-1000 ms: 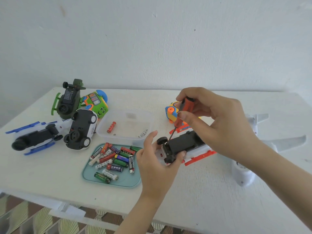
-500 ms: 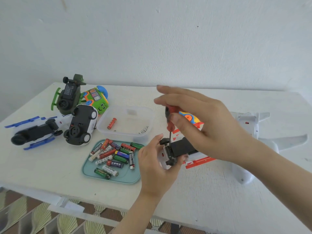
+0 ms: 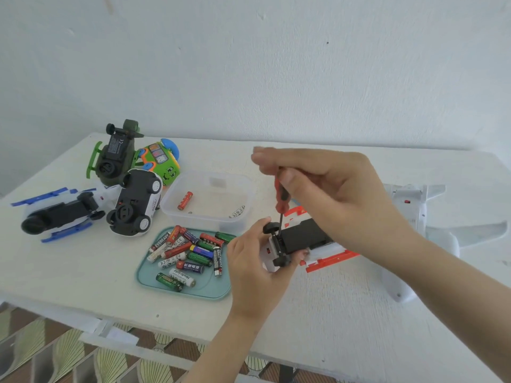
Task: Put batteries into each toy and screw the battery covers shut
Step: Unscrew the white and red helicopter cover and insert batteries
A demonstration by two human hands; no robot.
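In the centre of the frame a red and white toy [image 3: 301, 236] is laid upside down on the white table [image 3: 83, 272], with its black underside turned up; its left end, where the black wheels are, is gripped by the left hand [image 3: 257, 261], the thumb being curled behind the far wheel and the fingers curled round the near side. A red-handled screwdriver [image 3: 280, 194] is pinched between the thumb and fingertips of the right hand [image 3: 331, 200] and is held nearly upright; its tip is set on the underside just beside the wheel axle; whether a screw is under the tip cannot be told.

To the left of the left hand a teal tray [image 3: 143, 277] is seen, holding many loose batteries [image 3: 190, 252]; just behind it a clear box [image 3: 235, 222] is placed, in which one red battery [image 3: 184, 200] is lying. At the left of the frame four more toys are grouped: a blue and white toy [image 3: 55, 214], a black and white car [image 3: 135, 203], a dark green helicopter [image 3: 113, 158] and a green bus [image 3: 161, 161]. A white plane [image 3: 431, 233] is partly hidden behind the right forearm.
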